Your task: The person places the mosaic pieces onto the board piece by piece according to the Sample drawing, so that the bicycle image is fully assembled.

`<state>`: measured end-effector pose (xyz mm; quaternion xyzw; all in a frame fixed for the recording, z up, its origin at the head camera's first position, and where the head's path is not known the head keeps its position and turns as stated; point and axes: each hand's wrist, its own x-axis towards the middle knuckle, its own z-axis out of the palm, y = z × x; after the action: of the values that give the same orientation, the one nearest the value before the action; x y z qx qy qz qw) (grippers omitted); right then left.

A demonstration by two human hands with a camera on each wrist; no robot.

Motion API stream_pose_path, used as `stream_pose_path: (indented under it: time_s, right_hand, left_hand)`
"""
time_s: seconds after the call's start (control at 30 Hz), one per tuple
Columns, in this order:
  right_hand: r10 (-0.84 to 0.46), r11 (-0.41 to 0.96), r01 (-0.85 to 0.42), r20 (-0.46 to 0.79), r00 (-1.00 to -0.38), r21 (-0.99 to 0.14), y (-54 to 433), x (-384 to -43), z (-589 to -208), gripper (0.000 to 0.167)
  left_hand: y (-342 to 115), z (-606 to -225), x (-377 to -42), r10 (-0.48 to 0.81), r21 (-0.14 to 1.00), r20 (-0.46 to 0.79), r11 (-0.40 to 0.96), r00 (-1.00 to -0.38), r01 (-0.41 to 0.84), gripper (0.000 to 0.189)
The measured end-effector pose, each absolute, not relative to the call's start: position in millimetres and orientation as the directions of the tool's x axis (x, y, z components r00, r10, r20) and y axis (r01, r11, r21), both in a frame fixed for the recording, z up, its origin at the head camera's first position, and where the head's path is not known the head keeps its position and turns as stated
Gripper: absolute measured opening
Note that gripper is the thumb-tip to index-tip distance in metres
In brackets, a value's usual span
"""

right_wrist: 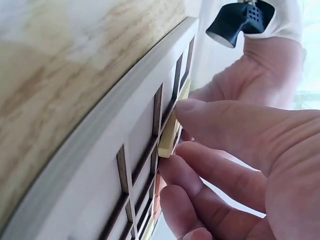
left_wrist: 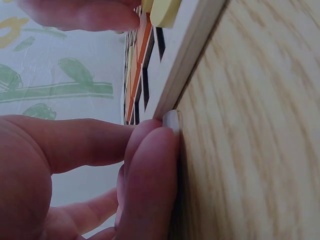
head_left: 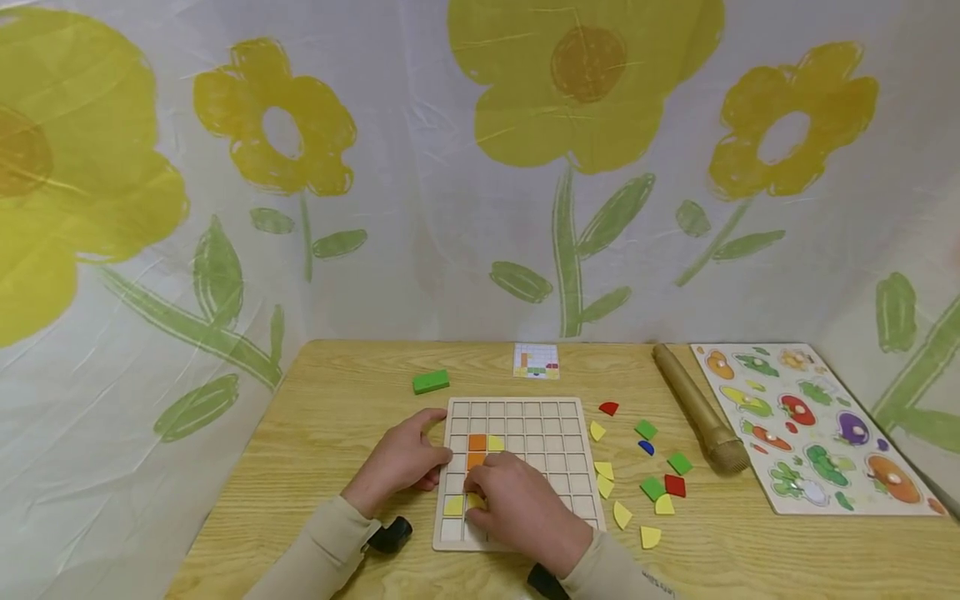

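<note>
A pale wooden grid board [head_left: 555,442] lies on the table. At its left edge, my left hand [head_left: 401,454] grips the frame, thumb and fingertips close together there in the left wrist view. Over the lower left cells, my right hand [head_left: 521,504] pinches a yellow quarter-circle piece [right_wrist: 170,135] between thumb and fingers, partly hidden by them. Left of it, another yellow piece [head_left: 453,505] sits in a cell. Higher up are an orange square [head_left: 477,442], a second orange square [head_left: 476,461] below it and a yellow quarter-circle [head_left: 496,443].
Loose yellow, green, red and blue pieces, such as a red square [head_left: 675,486], lie right of the board. A pattern card [head_left: 536,361] and green blocks [head_left: 431,382] are behind it. Farther right are a gold microphone [head_left: 701,408] and a vegetable puzzle board [head_left: 813,425].
</note>
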<state>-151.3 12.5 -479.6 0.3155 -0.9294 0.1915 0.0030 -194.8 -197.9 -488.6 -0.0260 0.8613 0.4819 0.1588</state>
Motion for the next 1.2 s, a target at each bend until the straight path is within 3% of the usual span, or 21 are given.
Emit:
stream_pose_path:
  time_s: [0.73, 0.97, 1.2]
  right_hand:
    - [-0.602, 0.711, -0.599, 0.122, -0.789, -0.368, 16, -151, -478, 0.01]
    - [-0.594, 0.698, -0.585, 0.123, -0.795, -0.413, 49, -155, -470, 0.012]
    - [-0.528, 0.74, -0.53, 0.131, -0.839, -0.415, 97, -159, -468, 0.012]
  left_hand:
    - [-196, -489, -195, 0.09, 0.807, -0.298, 0.556, -0.95, -0.201, 0.071]
    - [-197, -491, -195, 0.1, 0.821, -0.293, 0.536, -0.951, -0.197, 0.071]
    - [-197, -491, -195, 0.1, 0.824, -0.301, 0.527, -0.948, -0.206, 0.072]
